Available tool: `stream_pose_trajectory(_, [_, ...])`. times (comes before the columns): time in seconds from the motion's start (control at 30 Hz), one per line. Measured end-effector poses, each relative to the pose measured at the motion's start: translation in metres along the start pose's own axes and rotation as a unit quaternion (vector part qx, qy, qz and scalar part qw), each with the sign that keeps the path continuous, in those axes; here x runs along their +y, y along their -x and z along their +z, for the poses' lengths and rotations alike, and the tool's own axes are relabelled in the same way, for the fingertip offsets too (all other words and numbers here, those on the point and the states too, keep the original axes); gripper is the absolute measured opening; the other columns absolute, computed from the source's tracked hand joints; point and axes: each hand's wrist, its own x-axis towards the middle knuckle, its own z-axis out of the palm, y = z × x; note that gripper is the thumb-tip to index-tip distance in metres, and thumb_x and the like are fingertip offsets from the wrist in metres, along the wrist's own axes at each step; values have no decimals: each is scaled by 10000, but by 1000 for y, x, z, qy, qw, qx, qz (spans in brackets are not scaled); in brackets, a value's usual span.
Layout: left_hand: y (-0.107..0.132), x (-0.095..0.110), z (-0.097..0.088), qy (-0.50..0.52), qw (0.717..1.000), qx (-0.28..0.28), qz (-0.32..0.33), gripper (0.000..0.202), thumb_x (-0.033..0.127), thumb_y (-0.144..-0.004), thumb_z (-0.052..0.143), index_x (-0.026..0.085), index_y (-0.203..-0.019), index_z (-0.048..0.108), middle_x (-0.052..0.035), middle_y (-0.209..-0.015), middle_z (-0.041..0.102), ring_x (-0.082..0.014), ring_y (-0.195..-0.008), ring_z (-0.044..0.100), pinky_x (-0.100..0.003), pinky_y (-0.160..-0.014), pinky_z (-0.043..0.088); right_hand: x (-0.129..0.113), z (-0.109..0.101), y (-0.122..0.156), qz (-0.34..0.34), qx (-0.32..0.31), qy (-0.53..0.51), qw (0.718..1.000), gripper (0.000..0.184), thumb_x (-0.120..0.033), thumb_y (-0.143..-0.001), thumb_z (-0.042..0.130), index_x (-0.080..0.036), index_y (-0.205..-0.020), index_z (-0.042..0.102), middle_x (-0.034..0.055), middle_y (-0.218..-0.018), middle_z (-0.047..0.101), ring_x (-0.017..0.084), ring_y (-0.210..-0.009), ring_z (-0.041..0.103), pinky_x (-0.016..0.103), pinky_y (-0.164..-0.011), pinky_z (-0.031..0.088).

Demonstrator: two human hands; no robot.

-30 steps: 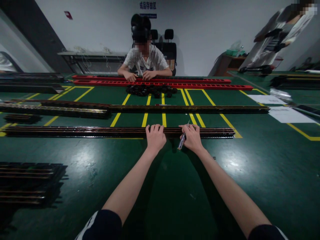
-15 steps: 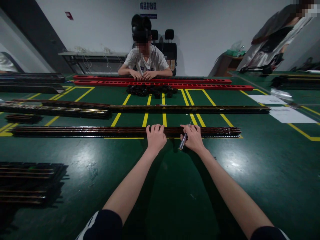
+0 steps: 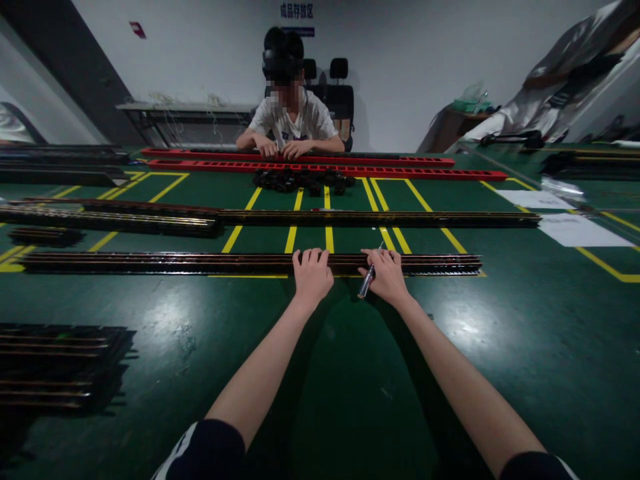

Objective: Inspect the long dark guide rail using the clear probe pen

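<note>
Under both hands, a long dark bundle [image 3: 250, 263] with thin coppery lines, lying flat and crosswise on the green table [image 3: 360, 400]. Looks hard, glossy and perhaps slick; impossible to judge for weight by eye. Probably stiff over short spans, yet prone to sagging at the ends if lifted from the middle alone; maybe fragile along the thin lines, and liable to slip apart if made of loose strips. Best taken by the long sides, well spread toward both ends, rather than pinched by the lines on top. Right of the middle, left hand [image 3: 313, 273], fingers half curled over the top; impossible to tell whether gripping or merely resting. Farther right, right hand [image 3: 385, 275], folded around a silver tool [image 3: 366, 283], thin tip pointing away, fingers over the bundle. Beyond, a second dark length [image 3: 375, 219], nearly parallel, then heaped small black parts [image 3: 300, 180], red rails [image 3: 380, 173] and a seated co-worker [image 3: 295, 123]. Nearer, at left, another dark stack [image 3: 50, 367].
</note>
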Motion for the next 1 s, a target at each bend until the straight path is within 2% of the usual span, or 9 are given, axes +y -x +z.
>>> stream_pose_trajectory(0.33, [0, 0, -3, 4, 1000, 1, -2, 373, 188, -864, 383, 171, -1171, 595, -85, -1185, 622, -240, -1145, 515, -481, -1073, 298, -3, -1, -2, 3, 16, -11, 1000, 179, -205, -754, 513, -187, -932, 522, 62, -886, 650, 245, -873, 555, 397, -881, 293])
stream_pose_trajectory(0.6, [0, -1, 0, 13, 1000, 6, 3, 386, 176, -865, 374, 170, -1182, 595, -87, -1195, 620, -243, -1153, 511, -493, -1072, 295, 1, -8, 1, 5, 20, -48, 999, 327, -57, -573, 474, -206, -864, 475, 60, -967, 667, 246, -894, 543, 399, -879, 296])
stream_pose_trajectory(0.67, [0, -2, 2, 15, 1000, 8, 5, 383, 176, -864, 376, 169, -1175, 599, -85, -1187, 624, -242, -1147, 515, -495, -1072, 295, 2, -8, 2, -2, 25, -53, 998, 295, -74, -593, 483, -207, -855, 469, 60, -973, 665, 242, -879, 541, 397, -879, 301])
stream_pose_trajectory(0.8, [0, -2, 2, 12, 1000, 9, 7, 376, 178, -858, 382, 173, -1157, 610, -90, -1170, 631, -249, -1135, 520, -505, -1062, 301, 1, -6, 2, -12, 28, -37, 999, 192, -190, -723, 512, -196, -914, 501, 61, -918, 652, 235, -838, 540, 398, -880, 305])
stream_pose_trajectory(0.9, [0, -1, 1, 7, 1000, 8, 5, 371, 182, -854, 386, 170, -1147, 614, -93, -1160, 633, -254, -1128, 521, -512, -1060, 298, 1, -4, 1, -15, 26, -16, 999, 222, -280, -772, 528, -181, -971, 524, 55, -840, 630, 238, -820, 545, 399, -870, 306])
stream_pose_trajectory(1.0, [0, -1, 0, 8, 1000, 5, 3, 371, 184, -857, 382, 170, -1147, 612, -92, -1160, 633, -250, -1126, 521, -506, -1062, 296, 1, -3, 1, -14, 24, -7, 1000, 230, -304, -791, 525, -175, -981, 534, 52, -821, 618, 236, -815, 547, 399, -864, 307])
